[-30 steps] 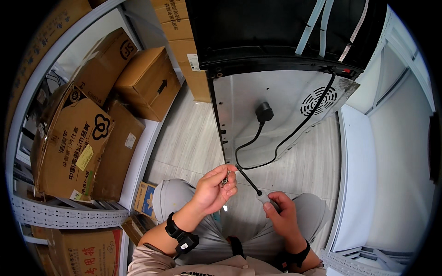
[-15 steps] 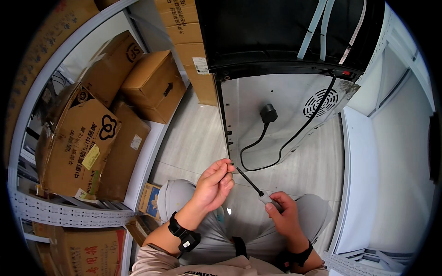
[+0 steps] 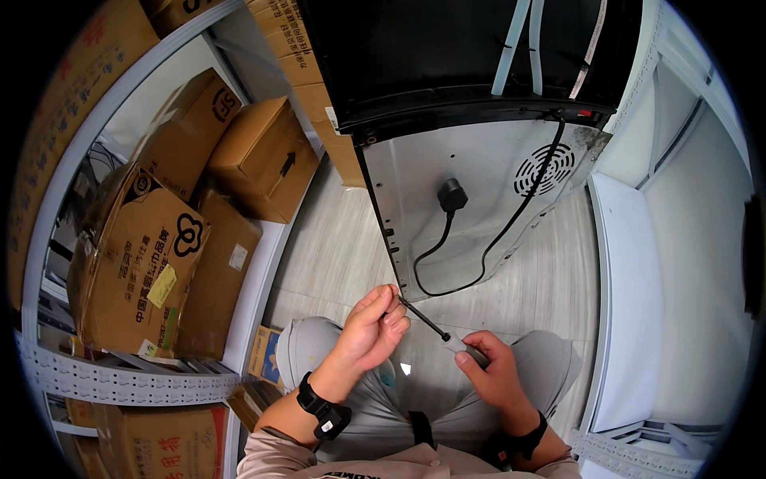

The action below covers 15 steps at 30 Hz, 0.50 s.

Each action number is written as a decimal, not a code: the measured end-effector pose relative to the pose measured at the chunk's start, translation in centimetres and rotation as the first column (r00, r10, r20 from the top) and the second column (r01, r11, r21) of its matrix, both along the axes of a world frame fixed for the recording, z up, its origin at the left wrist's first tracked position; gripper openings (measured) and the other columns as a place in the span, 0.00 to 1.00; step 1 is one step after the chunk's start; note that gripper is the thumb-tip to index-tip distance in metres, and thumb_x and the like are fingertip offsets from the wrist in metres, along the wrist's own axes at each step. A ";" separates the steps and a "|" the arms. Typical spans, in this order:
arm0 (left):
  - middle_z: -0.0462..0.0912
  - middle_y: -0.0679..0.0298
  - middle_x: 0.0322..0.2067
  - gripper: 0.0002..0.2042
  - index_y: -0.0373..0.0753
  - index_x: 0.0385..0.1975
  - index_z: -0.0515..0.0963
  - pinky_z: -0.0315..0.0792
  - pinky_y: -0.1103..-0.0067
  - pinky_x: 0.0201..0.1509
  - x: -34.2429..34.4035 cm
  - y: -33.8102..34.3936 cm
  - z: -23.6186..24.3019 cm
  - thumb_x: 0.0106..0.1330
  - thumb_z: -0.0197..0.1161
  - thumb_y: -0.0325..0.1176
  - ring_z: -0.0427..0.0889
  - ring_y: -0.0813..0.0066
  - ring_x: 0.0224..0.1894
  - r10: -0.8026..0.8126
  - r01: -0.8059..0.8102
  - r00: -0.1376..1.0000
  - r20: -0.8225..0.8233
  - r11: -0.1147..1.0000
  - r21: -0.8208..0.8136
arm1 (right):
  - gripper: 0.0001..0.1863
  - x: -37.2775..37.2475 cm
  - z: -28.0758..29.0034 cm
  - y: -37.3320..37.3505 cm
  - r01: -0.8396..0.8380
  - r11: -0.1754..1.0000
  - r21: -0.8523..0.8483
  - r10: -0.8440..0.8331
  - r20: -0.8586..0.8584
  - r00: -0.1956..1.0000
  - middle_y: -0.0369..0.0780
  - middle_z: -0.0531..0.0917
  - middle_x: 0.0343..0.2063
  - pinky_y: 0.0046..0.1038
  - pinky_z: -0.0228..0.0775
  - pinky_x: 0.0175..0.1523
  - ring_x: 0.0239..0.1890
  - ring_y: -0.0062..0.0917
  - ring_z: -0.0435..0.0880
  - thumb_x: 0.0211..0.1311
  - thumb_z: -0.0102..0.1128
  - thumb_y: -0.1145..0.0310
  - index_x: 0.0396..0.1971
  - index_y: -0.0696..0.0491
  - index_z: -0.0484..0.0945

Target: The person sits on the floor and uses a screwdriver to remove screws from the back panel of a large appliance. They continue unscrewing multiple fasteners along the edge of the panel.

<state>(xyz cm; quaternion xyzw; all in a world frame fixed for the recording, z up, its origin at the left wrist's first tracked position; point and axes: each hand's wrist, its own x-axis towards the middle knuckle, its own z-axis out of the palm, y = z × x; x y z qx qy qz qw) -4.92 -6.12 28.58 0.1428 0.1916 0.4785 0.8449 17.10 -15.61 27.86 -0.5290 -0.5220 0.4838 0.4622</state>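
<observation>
My right hand (image 3: 491, 367) grips the grey handle of a screwdriver (image 3: 428, 321), whose black shaft points up-left to the lower left corner of a grey metal back panel (image 3: 411, 164). My left hand (image 3: 370, 326) is at that corner by the screwdriver's tip, thumb and fingers pinched; what they hold is too small and hidden to make out. The panel belongs to a tall black appliance (image 3: 431, 56), with a vent grille (image 3: 542, 168) at its right. A black power cord (image 3: 501, 231) loops down over the panel, with its plug (image 3: 452, 194) resting against the middle.
Shelving (image 3: 120, 383) on my left holds several cardboard boxes (image 3: 255, 156). A tall carton (image 3: 311, 80) stands behind the appliance's left side. A white shelving unit (image 3: 618, 303) runs along my right. I sit low on a pale tiled floor (image 3: 315, 239), knees bent.
The view has shifted slightly. My left fingertips moved up toward the panel's corner, then a little down, turning so that small metal pieces seen in them earlier are now hidden. The screwdriver stays in my right hand.
</observation>
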 end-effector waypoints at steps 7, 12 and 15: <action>0.67 0.73 0.21 0.09 0.39 0.40 0.75 0.62 0.83 0.31 0.1 -0.2 -0.3 0.72 0.53 0.37 0.62 0.83 0.24 -0.011 0.010 0.999 -0.033 1.000 -0.010 | 0.12 -0.1 -0.3 0.1 0.002 1.000 -0.023 -0.001 0.041 0.999 0.34 0.78 0.22 0.20 0.65 0.31 0.25 0.14 0.73 0.59 0.64 0.67 0.37 0.58 0.75; 0.65 0.75 0.21 0.07 0.38 0.39 0.75 0.60 0.84 0.29 0.1 0.1 -0.7 0.71 0.55 0.34 0.59 0.85 0.22 0.073 -0.050 0.970 -0.232 0.993 0.103 | 0.12 0.2 0.1 0.2 -0.054 0.984 -0.172 0.054 -0.001 0.999 0.33 0.78 0.22 0.20 0.64 0.29 0.23 0.14 0.73 0.62 0.62 0.63 0.37 0.57 0.76; 0.63 0.75 0.18 0.07 0.37 0.39 0.75 0.57 0.84 0.25 1.0 0.1 -0.7 0.70 0.58 0.33 0.56 0.85 0.19 0.169 -0.130 0.914 -0.370 0.983 0.129 | 0.12 0.1 -0.5 0.3 -0.131 0.942 -0.308 0.067 -0.209 0.976 0.32 0.77 0.22 0.19 0.64 0.28 0.22 0.13 0.72 0.63 0.60 0.62 0.37 0.56 0.76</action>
